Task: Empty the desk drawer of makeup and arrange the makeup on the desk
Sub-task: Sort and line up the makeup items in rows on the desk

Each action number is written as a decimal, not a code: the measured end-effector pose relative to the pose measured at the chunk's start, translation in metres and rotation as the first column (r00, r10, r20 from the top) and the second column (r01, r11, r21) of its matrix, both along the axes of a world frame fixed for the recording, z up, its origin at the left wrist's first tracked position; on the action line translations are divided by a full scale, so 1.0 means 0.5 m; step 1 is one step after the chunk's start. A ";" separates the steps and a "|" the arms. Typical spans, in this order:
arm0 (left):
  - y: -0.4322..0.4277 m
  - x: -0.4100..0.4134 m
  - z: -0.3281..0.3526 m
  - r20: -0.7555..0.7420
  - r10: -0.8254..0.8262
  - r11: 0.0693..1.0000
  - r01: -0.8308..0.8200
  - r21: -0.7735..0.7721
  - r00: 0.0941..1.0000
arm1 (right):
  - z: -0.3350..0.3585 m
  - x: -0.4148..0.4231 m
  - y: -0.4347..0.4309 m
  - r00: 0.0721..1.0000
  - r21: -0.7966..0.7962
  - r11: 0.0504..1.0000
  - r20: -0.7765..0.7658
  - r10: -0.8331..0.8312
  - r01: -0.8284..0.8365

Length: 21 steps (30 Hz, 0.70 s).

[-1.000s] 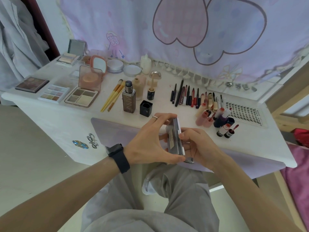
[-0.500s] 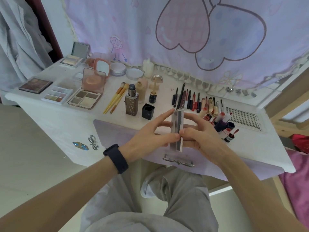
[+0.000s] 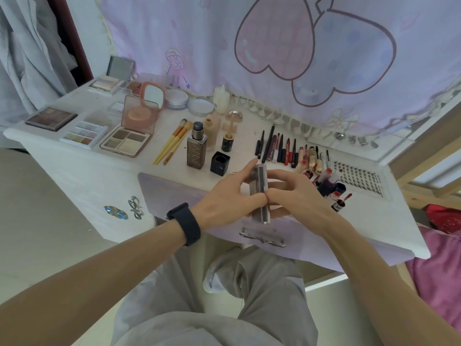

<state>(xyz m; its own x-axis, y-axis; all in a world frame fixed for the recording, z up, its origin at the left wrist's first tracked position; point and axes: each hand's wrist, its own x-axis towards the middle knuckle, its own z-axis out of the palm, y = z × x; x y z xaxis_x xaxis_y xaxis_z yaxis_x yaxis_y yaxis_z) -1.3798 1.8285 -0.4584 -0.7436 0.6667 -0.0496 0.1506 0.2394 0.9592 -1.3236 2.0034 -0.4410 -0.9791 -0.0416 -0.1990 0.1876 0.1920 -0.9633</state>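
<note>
A slim silver makeup case (image 3: 259, 196) is held edge-on between both hands, above the front edge of the counter (image 3: 374, 221) and over the lilac drawer front (image 3: 174, 196). The left hand (image 3: 229, 201) pinches the case from its left side, thumb on the near edge and forefinger stretched up along the far end. The right hand (image 3: 296, 198) has its fingers curled round the right side, and its thumb meets the left thumb on the near edge. A dark watch (image 3: 185, 223) sits on the left wrist and a ring (image 3: 231, 174) on a left finger. The drawer handle (image 3: 262, 239) shows just below the case.

On the counter behind the hands stand a black cube pot (image 3: 220, 163) and a brown foundation bottle (image 3: 197, 151), with yellow brushes (image 3: 172, 143) lying just left of them. Further left lie three open palettes (image 3: 126, 141) and an upright pink compact mirror (image 3: 152, 94). To the right of the hands is a row of pencils (image 3: 277, 148), a cluster of lip tints (image 3: 331, 186) and a lash tray (image 3: 359, 178). A curtain with hearts (image 3: 274, 46) hangs behind the counter.
</note>
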 end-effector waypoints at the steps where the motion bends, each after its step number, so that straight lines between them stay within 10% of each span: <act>1: -0.001 0.001 -0.001 0.002 -0.004 1.000 0.004 -0.009 1.000 | -0.001 0.001 0.001 1.000 -0.004 1.000 0.008 0.009 -0.009; 14: -0.002 -0.016 -0.020 0.105 -0.050 0.999 0.051 0.001 0.993 | -0.007 -0.003 0.001 0.999 0.144 0.989 0.032 0.018 -0.022; 21: -0.001 -0.018 -0.027 0.529 -0.055 0.920 -0.164 0.357 0.847 | 0.000 0.018 -0.001 0.997 0.176 0.983 -0.056 -0.047 0.056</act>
